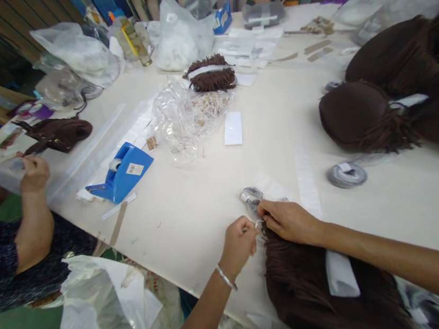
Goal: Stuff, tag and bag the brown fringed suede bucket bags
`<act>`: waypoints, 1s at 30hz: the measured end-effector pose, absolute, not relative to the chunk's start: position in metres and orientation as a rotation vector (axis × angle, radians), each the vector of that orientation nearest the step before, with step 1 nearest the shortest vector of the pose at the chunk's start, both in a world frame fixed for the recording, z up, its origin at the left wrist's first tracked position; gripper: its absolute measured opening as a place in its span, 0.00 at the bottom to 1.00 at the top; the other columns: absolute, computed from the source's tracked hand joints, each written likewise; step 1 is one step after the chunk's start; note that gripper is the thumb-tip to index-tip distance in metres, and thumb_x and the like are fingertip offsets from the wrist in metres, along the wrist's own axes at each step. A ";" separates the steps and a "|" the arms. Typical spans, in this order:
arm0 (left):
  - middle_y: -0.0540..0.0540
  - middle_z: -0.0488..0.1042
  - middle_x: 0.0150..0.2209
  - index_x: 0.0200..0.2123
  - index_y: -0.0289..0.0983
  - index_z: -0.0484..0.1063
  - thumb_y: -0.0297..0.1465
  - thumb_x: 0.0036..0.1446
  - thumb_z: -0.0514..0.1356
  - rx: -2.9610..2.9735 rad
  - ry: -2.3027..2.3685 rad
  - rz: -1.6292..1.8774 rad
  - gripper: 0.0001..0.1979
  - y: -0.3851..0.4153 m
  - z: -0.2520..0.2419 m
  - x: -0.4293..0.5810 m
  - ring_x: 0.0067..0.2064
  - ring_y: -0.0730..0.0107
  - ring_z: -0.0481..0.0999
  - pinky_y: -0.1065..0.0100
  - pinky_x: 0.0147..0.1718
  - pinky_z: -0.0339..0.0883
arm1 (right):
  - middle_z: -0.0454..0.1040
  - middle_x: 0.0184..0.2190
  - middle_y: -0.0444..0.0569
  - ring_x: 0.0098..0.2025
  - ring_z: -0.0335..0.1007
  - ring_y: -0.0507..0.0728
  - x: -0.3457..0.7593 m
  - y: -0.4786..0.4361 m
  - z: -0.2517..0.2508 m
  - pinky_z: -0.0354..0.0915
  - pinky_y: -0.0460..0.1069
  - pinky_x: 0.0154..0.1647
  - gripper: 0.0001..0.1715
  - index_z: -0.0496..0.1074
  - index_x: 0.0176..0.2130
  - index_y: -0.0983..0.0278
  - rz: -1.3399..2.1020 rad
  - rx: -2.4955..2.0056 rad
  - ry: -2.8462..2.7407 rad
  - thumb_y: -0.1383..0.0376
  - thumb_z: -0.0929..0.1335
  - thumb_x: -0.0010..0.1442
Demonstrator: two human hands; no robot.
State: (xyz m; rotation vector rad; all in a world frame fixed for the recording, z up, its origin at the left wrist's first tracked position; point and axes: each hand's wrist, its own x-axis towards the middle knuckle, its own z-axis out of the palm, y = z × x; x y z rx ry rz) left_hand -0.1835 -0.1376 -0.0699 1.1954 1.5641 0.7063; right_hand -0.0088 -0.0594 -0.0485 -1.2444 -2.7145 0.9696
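A dark brown wig (314, 286) with a white paper band lies at the near edge of the white table (271, 126). My left hand (238, 245), with a bracelet on its wrist, is closed in a pinch at the wig's top end. My right hand (288, 221) is closed too, gripping the top of the wig just beside the left. A small clear plastic piece (251, 198) lies on the table right above both hands.
A blue tape dispenser (122, 172) stands to the left, with crumpled clear plastic (182, 121) and another banded wig (210, 74) behind it. Brown wigs (394, 89) pile at the right, near a grey roll (346, 174). A person's hands (32, 174) work at the left; another person stands at the far end.
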 end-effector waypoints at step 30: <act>0.49 0.75 0.27 0.33 0.35 0.71 0.37 0.55 0.64 0.633 1.266 1.202 0.10 -0.126 -0.060 -0.156 0.21 0.78 0.68 0.73 0.22 0.62 | 0.75 0.26 0.42 0.29 0.66 0.51 0.001 -0.046 -0.025 0.59 0.45 0.31 0.13 0.78 0.36 0.63 1.765 -1.282 -1.823 0.58 0.68 0.58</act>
